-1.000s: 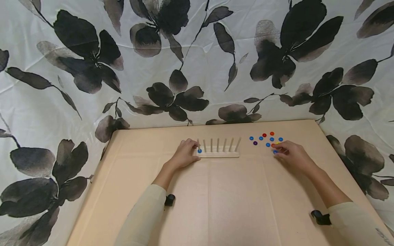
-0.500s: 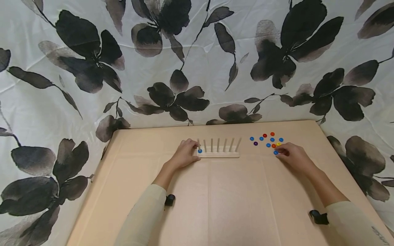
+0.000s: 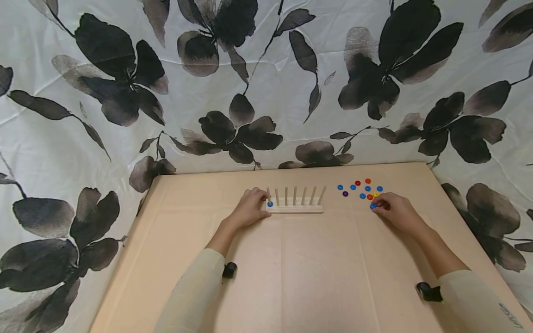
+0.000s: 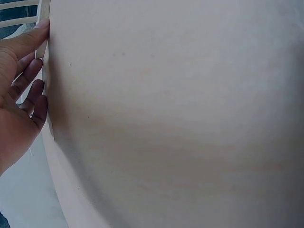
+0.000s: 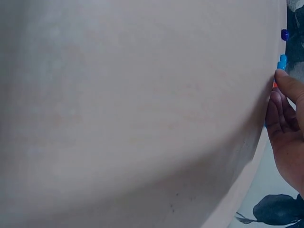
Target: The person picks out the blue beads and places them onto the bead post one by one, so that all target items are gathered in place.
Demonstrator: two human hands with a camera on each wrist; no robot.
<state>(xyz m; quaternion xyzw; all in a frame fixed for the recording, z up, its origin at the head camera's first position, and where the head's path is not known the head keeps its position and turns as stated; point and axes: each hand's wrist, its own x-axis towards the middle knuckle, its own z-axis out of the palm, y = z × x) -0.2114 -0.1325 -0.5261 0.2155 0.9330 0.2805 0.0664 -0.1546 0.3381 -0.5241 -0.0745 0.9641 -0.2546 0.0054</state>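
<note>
A pale wooden peg rack (image 3: 295, 209) with several upright pegs stands toward the back of the table. One blue bead (image 3: 270, 204) sits low on its leftmost peg. My left hand (image 3: 249, 208) grips the rack's left end, thumb at the front edge; in the left wrist view the thumb presses the wooden base (image 4: 42, 40). Over at the loose beads, the fingertips of my right hand (image 3: 395, 210) pinch a blue bead (image 3: 372, 206), partly covered by them. A yellow bead (image 3: 376, 194) and an orange bead (image 3: 369, 197) lie just beyond those fingertips.
Several more blue beads (image 3: 353, 187), two reddish ones (image 3: 357, 183) and a purple bead (image 3: 345, 194) are scattered right of the rack. The light wooden table (image 3: 316, 268) ends at the back against a floral cloth (image 3: 266, 83).
My right fingers have shifted slightly toward me, from beside the orange bead to the nearest blue bead, uncovering the yellow one. The left hand and rack have stayed in place.
</note>
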